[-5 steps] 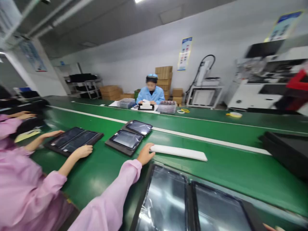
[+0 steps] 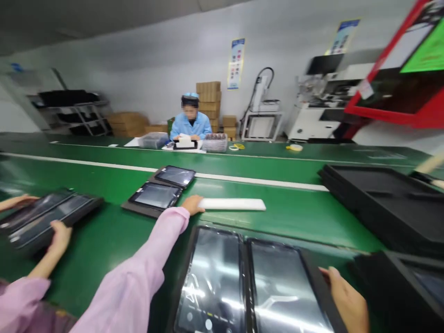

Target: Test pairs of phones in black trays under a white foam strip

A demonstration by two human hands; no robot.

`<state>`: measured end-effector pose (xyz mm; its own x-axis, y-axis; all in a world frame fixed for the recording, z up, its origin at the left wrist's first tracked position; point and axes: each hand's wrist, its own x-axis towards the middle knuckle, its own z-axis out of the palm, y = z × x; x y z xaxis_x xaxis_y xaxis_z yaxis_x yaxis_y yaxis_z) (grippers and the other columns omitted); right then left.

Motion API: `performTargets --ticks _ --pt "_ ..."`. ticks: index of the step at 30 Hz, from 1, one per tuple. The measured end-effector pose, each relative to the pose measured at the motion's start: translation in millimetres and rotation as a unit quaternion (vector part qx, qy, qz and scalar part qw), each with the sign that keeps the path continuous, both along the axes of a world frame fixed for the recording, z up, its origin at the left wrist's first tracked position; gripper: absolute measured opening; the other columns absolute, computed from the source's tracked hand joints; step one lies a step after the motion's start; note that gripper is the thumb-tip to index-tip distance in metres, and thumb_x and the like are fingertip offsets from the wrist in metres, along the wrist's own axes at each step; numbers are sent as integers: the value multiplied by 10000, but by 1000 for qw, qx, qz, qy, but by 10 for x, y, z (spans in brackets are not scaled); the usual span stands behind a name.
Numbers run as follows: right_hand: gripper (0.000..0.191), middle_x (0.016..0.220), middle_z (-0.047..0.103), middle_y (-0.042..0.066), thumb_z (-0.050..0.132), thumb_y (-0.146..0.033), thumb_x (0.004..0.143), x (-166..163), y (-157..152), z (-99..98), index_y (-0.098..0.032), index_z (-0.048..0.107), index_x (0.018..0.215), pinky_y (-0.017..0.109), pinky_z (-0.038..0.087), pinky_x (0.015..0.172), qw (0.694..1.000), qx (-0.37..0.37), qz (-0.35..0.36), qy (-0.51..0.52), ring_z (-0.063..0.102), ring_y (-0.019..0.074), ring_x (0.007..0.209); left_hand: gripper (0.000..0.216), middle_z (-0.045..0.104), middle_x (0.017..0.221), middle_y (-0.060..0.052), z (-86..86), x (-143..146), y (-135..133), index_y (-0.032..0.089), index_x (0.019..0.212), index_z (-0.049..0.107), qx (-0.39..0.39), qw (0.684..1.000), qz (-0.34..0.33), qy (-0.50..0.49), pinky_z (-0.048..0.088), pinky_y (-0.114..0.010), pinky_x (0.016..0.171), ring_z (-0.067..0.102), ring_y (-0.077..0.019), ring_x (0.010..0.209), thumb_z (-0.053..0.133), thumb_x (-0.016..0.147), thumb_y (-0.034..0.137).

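Two hands of ours are at work on the green belt (image 2: 294,217). Our left hand (image 2: 193,204) reaches far forward, its fingers curled over the left end of a long white foam strip (image 2: 233,204), which lies flat across the belt just beyond the near tray; whether they pinch it or only rest on it we cannot tell, since the fingertips are hidden. Our right hand (image 2: 347,303) sits at the near right, fingers bent against the right edge of the near tray (image 2: 314,277), seemingly gripping that rim.

We judge the strip to be light, soft and a little bendy: held by one end it would likely droop, so a hold nearer its middle, or a slide along the belt, looks safer. The near tray carries two glossy dark screens (image 2: 215,282) side by side, wrapped in what looks like shiny film; we judge them fragile and slippery, best moved by the tray's black rim and never by the glass.

A second tray with two tablets (image 2: 157,194) lies to the left of the strip, touching our left wrist area or just beside it. At the far left a co-worker's hand (image 2: 59,236) holds another tray (image 2: 45,217). Empty black trays (image 2: 378,199) are stacked on the right, and a person in blue (image 2: 190,125) sits across the far belt
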<state>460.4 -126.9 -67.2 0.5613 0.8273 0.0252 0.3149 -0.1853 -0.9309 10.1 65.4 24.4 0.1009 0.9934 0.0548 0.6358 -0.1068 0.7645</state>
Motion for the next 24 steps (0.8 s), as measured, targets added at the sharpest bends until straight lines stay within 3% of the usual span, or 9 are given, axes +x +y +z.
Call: performTargets --ticks 2,5,9,12,15,18,21,24 --pt "823 784 748 194 542 -970 594 -45 35 62 -179 754 679 452 566 682 999 -12 -6 42 725 405 800 400 615 1337 -122 94 54 72 171 1238 637 8 1000 -4 -3 463 -558 1074 587 -288 1234 680 930 421" --pt "856 816 756 188 500 -983 614 -78 82 79 -173 756 715 424 563 726 999 -5 -12 45 725 378 817 642 611 1364 -135 244 34 -61 168 1291 619 22 999 6 -38 439 -533 1108 557 -336 1283 804 776 503" --pt "851 823 755 167 466 -963 687 -48 109 10 -165 753 753 389 536 735 999 12 5 39 714 343 819 821 632 1349 -94 283 -189 -735 225 1329 596 -3 994 25 -103 530 -448 1015 610 -334 1220 864 635 570" --pt "839 805 745 137 491 -955 686 -31 123 4 -158 747 747 370 504 732 999 27 25 38 691 324 826 764 620 1353 -123 136 -312 -1436 234 1348 524 -28 983 75 -163 587 -446 932 641 -316 1191 751 743 641" --pt "819 751 718 98 547 -949 645 -40 110 72 -152 725 701 358 476 722 997 39 44 43 656 304 805 666 595 1401 -115 -27 -282 -2008 267 1313 506 -88 949 105 -285 613 -420 875 675 -278 1147 702 799 642" --pt "789 686 681 64 584 -925 633 -51 27 172 -147 709 667 349 462 695 995 42 75 56 621 270 739 653 628 1360 -102 -77 -161 -2342 256 1285 545 -128 919 99 -361 606 -357 838 689 -243 1079 758 777 607" --pt "741 655 664 52 628 -891 618 -34 -116 236 -154 698 647 346 466 667 990 40 106 78 609 257 704 671 673 1268 -107 -13 -64 -2553 230 1273 583 -117 928 94 -340 602 -337 775 702 -246 1011 782 753 606" --pt "703 681 683 70 648 -861 620 9 -269 258 -165 715 690 366 507 665 984 40 132 116 644 270 704 683 683 1247 -115 120 -24 -2733 217 1267 611 -108 942 94 -302 600 -379 821 700 -274 1028 796 733 602"
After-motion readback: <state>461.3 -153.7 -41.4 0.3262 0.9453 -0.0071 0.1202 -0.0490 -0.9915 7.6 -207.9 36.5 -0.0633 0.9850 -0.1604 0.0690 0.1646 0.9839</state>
